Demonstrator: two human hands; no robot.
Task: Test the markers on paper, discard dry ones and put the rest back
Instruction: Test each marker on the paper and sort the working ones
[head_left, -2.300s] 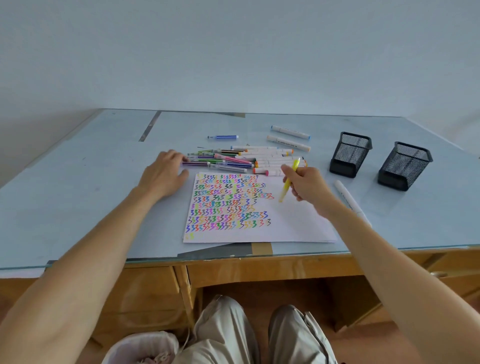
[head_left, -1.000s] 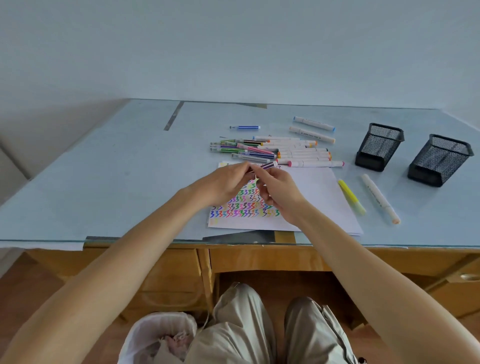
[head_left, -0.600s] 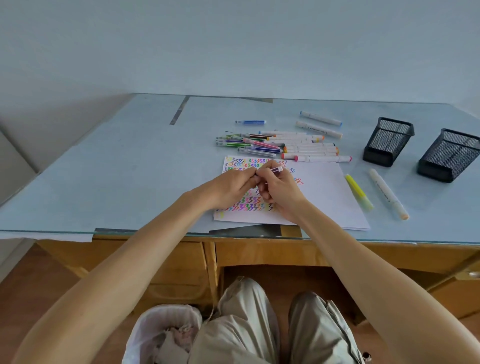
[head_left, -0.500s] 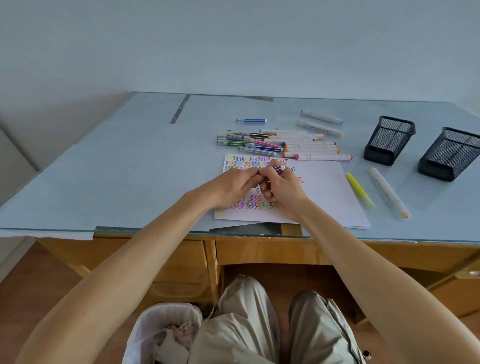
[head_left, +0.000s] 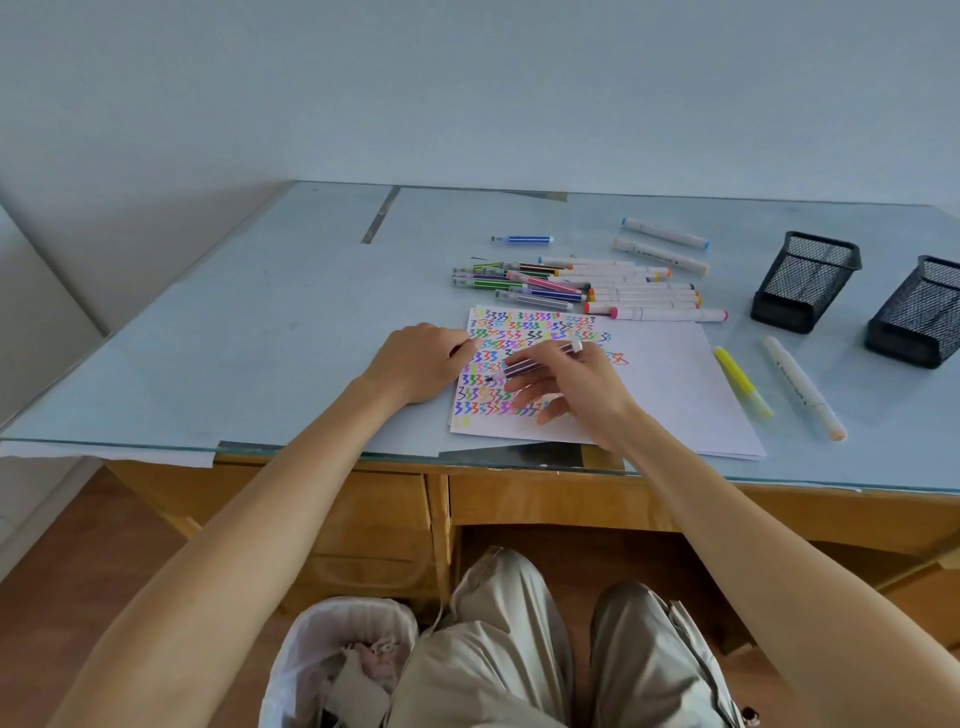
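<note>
Two hands that were meeting over the sheet half a second ago are now lying apart. The left hand (head_left: 422, 362) is resting at the paper's (head_left: 670, 384) left edge, fingers curled under; whether it is holding a cap I cannot tell. The right hand (head_left: 571, 387) is gripping a purple marker (head_left: 535, 362), its other fingers spreading loosely, tip pointing left toward the left hand and touching the scribbles. Beyond both hands, the marker pile (head_left: 582, 288) is lying.

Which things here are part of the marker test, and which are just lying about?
Job: purple marker in right hand; paper under left hand; marker pile; two mesh holders; bin.

Lying about: nothing plainly; yellow marker and white marker look already tested.
</note>
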